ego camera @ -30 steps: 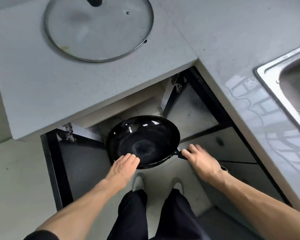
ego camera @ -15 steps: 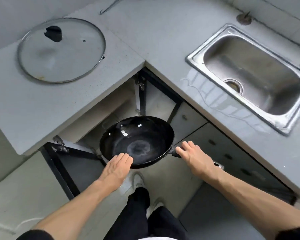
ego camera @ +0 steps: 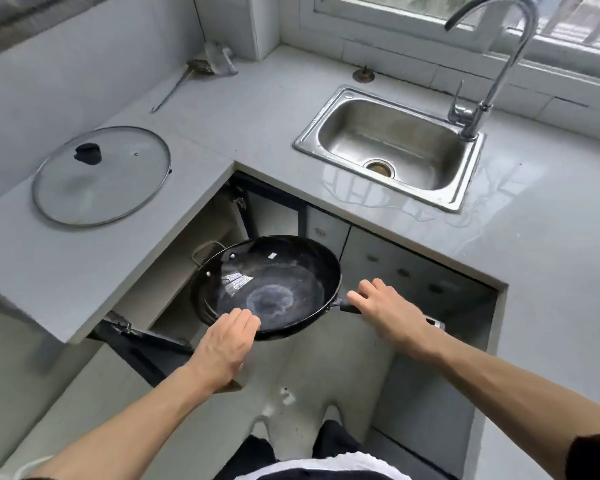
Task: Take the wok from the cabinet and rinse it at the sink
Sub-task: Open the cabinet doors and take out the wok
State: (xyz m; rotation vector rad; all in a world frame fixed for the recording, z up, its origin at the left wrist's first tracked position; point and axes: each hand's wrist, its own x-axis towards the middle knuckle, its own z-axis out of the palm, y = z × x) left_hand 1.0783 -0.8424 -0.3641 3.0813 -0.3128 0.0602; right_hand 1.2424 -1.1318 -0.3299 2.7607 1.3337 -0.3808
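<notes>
Holding a black wok (ego camera: 271, 289) level in the open corner below the L-shaped grey countertop (ego camera: 264, 126), in front of the open cabinet (ego camera: 201, 237) and lower than the counter edge. Right hand (ego camera: 385, 310) curled round the wok's black handle (ego camera: 349, 308), fingers side by side over the top, the handle's metal end poking out past the wrist. Left hand (ego camera: 227, 341) cupping the near rim from below, fingers straight and pressed together against the outside wall, thumb hidden. Inside the wok: nothing loose, only a pale ring-shaped stain at the bottom and a small label (ego camera: 238, 282) on the far-left wall, print too small to read. Small loop handle (ego camera: 207, 249) on the wok's far-left side, close under the left counter slab.

Lying flat on the left counter: a glass lid (ego camera: 101, 176) with a black knob, metal rim all round. Further back near the wall corner: a long-handled metal utensil (ego camera: 187, 81) beside a crumpled clear wrapper (ego camera: 220, 58). Set into the counter to the right: a steel sink (ego camera: 392, 143), basin holding no dishes, drain visible at the bottom, tall curved faucet (ego camera: 492, 64) at its right rear. Wet film on the counter in front of and beside the sink. Small round metal plug (ego camera: 364, 74) behind the sink. Between wok and sink: the counter's front edge, with closed cabinet doors (ego camera: 395, 268) beneath.
</notes>
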